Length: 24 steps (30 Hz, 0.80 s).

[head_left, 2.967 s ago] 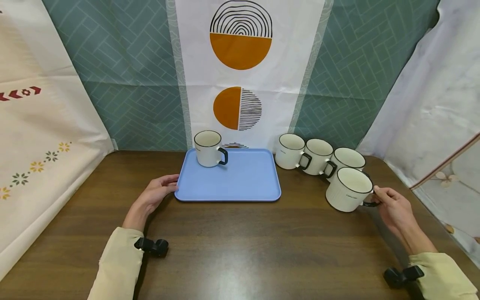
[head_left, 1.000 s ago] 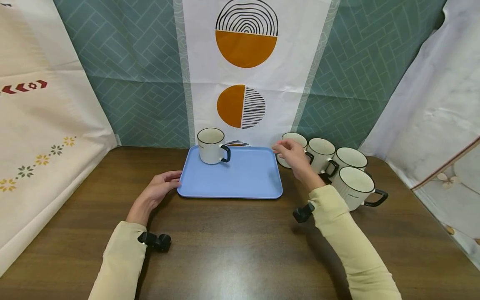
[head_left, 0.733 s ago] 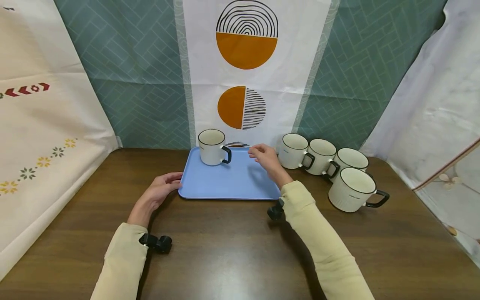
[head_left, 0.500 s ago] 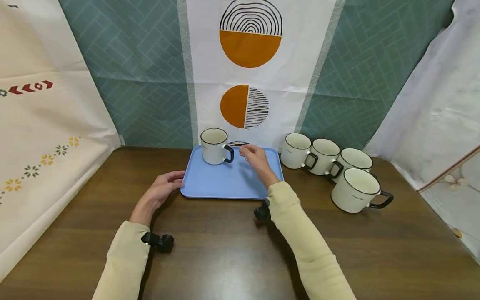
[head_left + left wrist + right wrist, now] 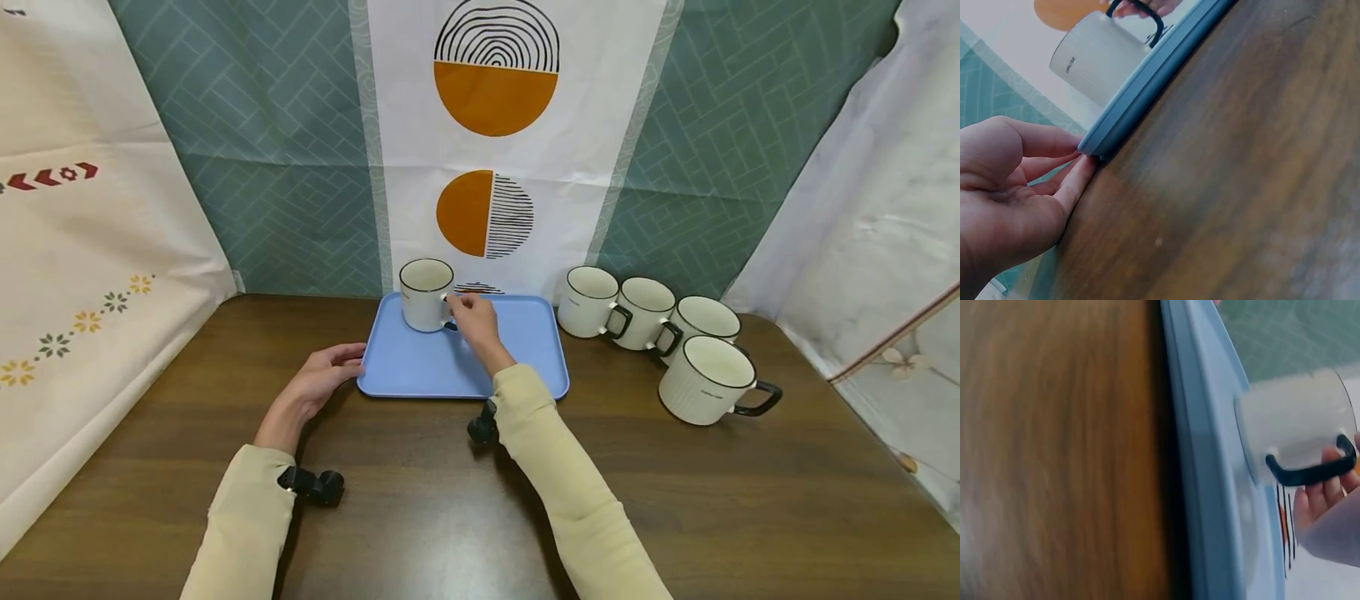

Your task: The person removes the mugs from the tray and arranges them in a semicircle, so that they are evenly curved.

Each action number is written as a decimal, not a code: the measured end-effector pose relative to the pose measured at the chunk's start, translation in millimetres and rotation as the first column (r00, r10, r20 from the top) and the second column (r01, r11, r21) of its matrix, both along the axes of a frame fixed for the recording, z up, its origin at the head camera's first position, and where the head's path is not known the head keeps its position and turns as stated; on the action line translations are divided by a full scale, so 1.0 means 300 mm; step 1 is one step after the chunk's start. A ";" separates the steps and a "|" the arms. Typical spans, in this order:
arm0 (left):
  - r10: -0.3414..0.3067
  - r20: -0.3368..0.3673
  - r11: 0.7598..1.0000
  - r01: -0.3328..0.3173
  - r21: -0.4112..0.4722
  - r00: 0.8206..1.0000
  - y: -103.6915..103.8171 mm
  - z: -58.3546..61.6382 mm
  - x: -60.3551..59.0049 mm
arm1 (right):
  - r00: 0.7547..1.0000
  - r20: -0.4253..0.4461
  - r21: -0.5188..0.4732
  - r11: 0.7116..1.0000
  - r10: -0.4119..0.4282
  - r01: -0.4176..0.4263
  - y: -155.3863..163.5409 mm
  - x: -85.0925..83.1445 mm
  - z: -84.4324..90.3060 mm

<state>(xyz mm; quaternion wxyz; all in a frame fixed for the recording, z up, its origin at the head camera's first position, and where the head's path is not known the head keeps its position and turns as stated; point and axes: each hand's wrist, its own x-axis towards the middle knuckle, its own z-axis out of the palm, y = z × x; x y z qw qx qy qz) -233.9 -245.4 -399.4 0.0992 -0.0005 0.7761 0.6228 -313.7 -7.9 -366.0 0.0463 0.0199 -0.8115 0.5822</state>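
A white mug [image 5: 422,310] with a black rim and black handle stands upright at the back left of the light-blue tray [image 5: 420,371]. My right hand [image 5: 480,327] grips its handle, which the fingers partly cover in the head view. Seen from the right wrist, the fingers [image 5: 1317,499] pass behind and into the loop of the dark handle [image 5: 1310,473]. My left hand [image 5: 318,379] holds the tray's left edge. In the left wrist view its fingers pinch the corner of the tray rim [image 5: 1138,90], some above and one beneath.
To the right of the tray, several similar white mugs [image 5: 590,302] stand close together in a slanting row. The nearest mug [image 5: 701,387] has its handle pointing right. A brown wooden table [image 5: 420,500] lies below, with a patterned cloth [image 5: 262,167] hanging behind.
My right hand has left the nearest mug of the right-hand group, crossed leftward over the tray, and taken the handle of the mug there. The left hand has stayed at the tray's edge.
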 end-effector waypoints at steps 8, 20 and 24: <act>-0.001 -0.006 1.000 0.001 -0.009 1.000 0.003 0.009 0.003 | 1.000 0.009 -0.061 0.998 0.001 0.000 -0.027 0.010 0.007; 0.013 0.014 1.000 -0.013 -0.007 1.000 -0.007 -0.001 0.008 | 0.994 0.107 -0.252 0.967 -0.020 0.047 0.002 0.001 0.002; 0.010 -0.006 1.000 -0.010 -0.001 1.000 -0.001 -0.006 0.004 | 0.992 0.096 -0.223 0.969 -0.084 0.103 0.049 -0.009 0.025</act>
